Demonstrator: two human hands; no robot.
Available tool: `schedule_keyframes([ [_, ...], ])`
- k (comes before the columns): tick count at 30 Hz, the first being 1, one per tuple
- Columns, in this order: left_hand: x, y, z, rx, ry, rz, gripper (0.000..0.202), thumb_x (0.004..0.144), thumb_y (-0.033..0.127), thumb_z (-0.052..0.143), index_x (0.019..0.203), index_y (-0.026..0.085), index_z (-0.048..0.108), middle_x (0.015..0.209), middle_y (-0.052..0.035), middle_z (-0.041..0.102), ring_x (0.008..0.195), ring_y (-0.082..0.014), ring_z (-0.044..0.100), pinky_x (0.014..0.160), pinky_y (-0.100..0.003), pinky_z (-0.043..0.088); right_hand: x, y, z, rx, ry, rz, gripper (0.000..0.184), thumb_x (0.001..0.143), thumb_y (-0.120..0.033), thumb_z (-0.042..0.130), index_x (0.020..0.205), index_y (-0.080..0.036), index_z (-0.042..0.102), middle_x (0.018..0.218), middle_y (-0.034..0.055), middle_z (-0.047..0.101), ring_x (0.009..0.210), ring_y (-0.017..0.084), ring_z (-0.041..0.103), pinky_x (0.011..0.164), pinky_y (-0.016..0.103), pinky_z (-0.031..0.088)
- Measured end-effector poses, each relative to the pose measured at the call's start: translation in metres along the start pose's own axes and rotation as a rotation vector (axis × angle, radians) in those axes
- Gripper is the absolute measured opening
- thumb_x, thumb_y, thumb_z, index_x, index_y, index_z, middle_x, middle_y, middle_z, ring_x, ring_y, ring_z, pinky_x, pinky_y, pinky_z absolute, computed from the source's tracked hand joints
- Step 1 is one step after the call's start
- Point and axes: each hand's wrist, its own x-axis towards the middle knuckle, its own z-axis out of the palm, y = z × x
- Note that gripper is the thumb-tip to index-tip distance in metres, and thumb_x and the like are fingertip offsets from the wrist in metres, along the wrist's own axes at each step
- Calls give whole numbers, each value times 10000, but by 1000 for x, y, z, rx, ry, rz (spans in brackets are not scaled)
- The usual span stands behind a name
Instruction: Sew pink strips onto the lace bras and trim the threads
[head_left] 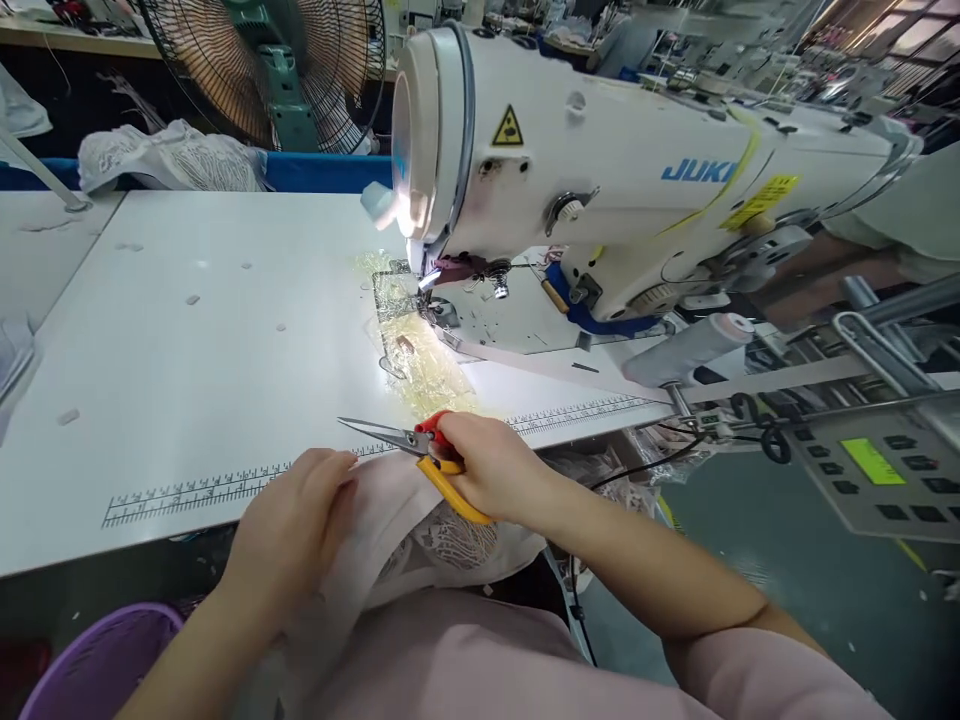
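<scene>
You've got the white sewing machine far right on the table, a fan far left behind it, purple bin near left, control panel right.

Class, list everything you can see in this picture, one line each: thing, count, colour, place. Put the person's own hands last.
sewing machine: 1, white, on the table, centre to right
table: 1, white, across the left and centre
fan: 1, green with dark cage, top left, behind the table
lace heap: 1, white, beyond the table's far edge, left
sheer material: 1, yellowish, under the machine head
control panel: 1, grey with green screen, far right
basket: 1, purple, bottom left
snips: 1, orange and red handle, blades pointing left
fabric: 1, pale pink with lace, at the table's front edge
left hand: 1, gripping the fabric
right hand: 1, closed on the snips
</scene>
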Motion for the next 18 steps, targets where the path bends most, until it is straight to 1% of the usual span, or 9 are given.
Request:
schedule_keyframes([
  [3, 4, -4, 10, 88, 22, 44, 194, 926, 221, 427, 960, 170, 612, 1002, -103, 607, 731, -198, 613, 545, -281, 466, 8, 0, 2, -130, -37, 51, 178, 792, -166, 567, 710, -196, 412, 726, 23, 543, 634, 142, 483, 582, 247, 347],
  [5, 5, -7, 13, 101, 67, 55, 179, 917, 227, 460, 965, 148, 613, 1077, -145, 563, 826, -240, 602, 651, -342, 500, 10, 2, 4, -167, -46, 37, 138, 806, -170, 575, 731, -184, 460, 731, 29, 553, 641, 143, 498, 576, 245, 349],
  [7, 5, -10, 13, 97, 89, 62, 185, 910, 228, 482, 1002, 107, 589, 1077, -168, 550, 909, -283, 580, 750, -409, 505, 10, 5, 6, -180, -43, 11, 114, 823, -184, 575, 749, -177, 489, 729, 31, 558, 642, 143, 505, 572, 244, 355],
  [8, 5, -11, 13, 91, 77, 66, 196, 911, 228, 483, 1017, 92, 577, 1066, -171, 549, 934, -296, 568, 773, -426, 502, 10, 6, 6, -184, -41, 4, 108, 829, -191, 573, 755, -176, 496, 731, 32, 562, 638, 143, 505, 569, 245, 356],
  [10, 7, -12, 11, 70, 16, 68, 200, 917, 233, 467, 1021, 100, 575, 1058, -165, 542, 955, -301, 552, 765, -425, 502, 9, 7, 6, -202, -42, 5, 100, 836, -191, 563, 759, -175, 501, 735, 36, 571, 634, 146, 506, 562, 251, 356],
  [12, 8, -12, 10, 43, -29, 66, 179, 919, 226, 455, 994, 137, 592, 1062, -153, 530, 941, -288, 552, 727, -404, 506, 9, 8, 7, -217, -39, 2, 91, 836, -176, 547, 758, -175, 500, 747, 45, 584, 645, 153, 517, 565, 257, 361],
  [14, 7, -11, 10, 46, 0, 73, 146, 906, 188, 473, 963, 159, 605, 1080, -154, 529, 955, -295, 558, 731, -418, 506, 9, 9, 7, -204, -26, -22, 88, 834, -162, 534, 757, -174, 494, 774, 56, 605, 676, 162, 540, 579, 262, 376],
  [16, 4, -10, 10, 72, 71, 136, 138, 871, 121, 523, 970, 156, 613, 1096, -158, 553, 993, -311, 562, 795, -458, 501, 9, 10, 9, -166, -15, -57, 81, 820, -132, 524, 760, -172, 487, 821, 67, 630, 722, 168, 565, 601, 264, 398],
  [18, -2, -10, 11, 61, 106, 249, 204, 823, 51, 582, 1010, 124, 616, 1087, -158, 601, 1032, -316, 563, 876, -474, 489, 9, 13, 11, -150, -4, -81, 88, 794, -100, 513, 757, -173, 482, 838, 71, 641, 739, 171, 573, 608, 266, 409],
])
